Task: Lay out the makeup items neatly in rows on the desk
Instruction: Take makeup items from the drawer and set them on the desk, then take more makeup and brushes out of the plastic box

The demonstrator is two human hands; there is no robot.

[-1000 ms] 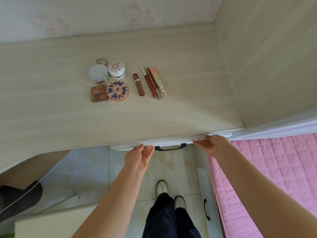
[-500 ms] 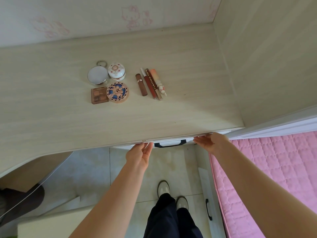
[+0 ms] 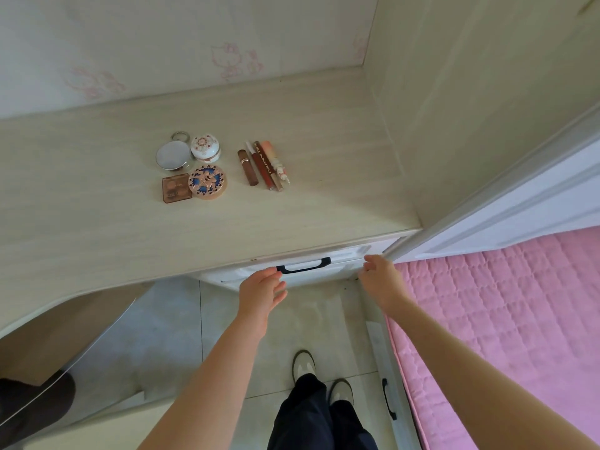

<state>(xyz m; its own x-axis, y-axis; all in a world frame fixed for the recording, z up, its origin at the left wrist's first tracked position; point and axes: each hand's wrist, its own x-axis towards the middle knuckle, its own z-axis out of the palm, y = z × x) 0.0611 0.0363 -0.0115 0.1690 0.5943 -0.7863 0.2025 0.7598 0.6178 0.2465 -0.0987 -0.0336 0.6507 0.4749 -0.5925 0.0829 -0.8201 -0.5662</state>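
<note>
Makeup items lie grouped on the pale wooden desk [image 3: 97, 228]. On the left are a silver round compact [image 3: 173, 155], a white patterned jar [image 3: 205, 147], a brown square palette [image 3: 175, 188] and a blue-flowered round compact [image 3: 207, 182]. To their right lie a brown lip gloss tube [image 3: 247, 167], a red tube [image 3: 263, 165] and a peach pen-like tube [image 3: 276, 159], side by side. My left hand [image 3: 261, 287] and my right hand [image 3: 378, 276] hover with relaxed fingers just in front of the white drawer [image 3: 328, 274] under the desk edge, holding nothing.
The drawer has a black handle [image 3: 303, 265]. A wardrobe side panel [image 3: 470, 108] walls the desk on the right. A pink quilted bed [image 3: 503, 319] lies at lower right. My feet [image 3: 319, 378] stand on the tiled floor. A dark chair [image 3: 32, 407] sits at lower left.
The drawer has slid in under the desk edge. Both hands have come off its front and drawn back slightly.
</note>
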